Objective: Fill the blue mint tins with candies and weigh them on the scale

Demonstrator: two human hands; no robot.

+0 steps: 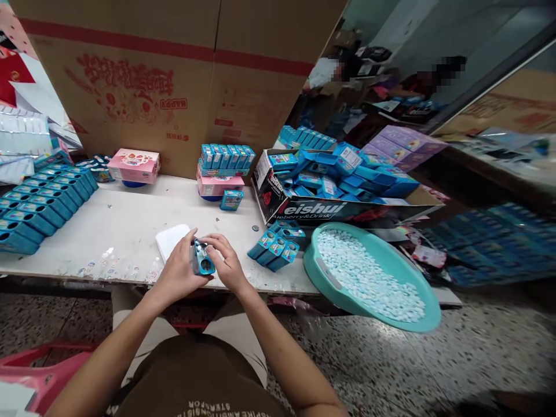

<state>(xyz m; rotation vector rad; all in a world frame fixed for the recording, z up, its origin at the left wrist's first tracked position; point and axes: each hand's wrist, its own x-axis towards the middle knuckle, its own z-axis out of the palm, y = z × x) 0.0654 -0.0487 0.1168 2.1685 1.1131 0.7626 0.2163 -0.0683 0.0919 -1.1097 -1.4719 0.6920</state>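
Observation:
Near the table's front edge, my left hand [181,271] is wrapped round a small blue candy box [204,264]. The box is tilted, and a dark round hole shows in its end. My right hand [226,265] closes on the box from the other side, its fingers bent over the top. Small white pieces show at the box beside the fingertips; whether any are pinched is hidden. A white square tray or lid [171,238] lies partly behind my left hand. Right of my hands stand several small blue boxes [274,248] with round holes in their tops.
A teal basin [319,272] of pale candies [369,275] overhangs the front edge at right. Behind it is a carton [299,213] full of blue boxes. Rows of blue boxes [47,200] stand left. Pink boxes [134,165] and a large cardboard sheet [174,87] are at the back.

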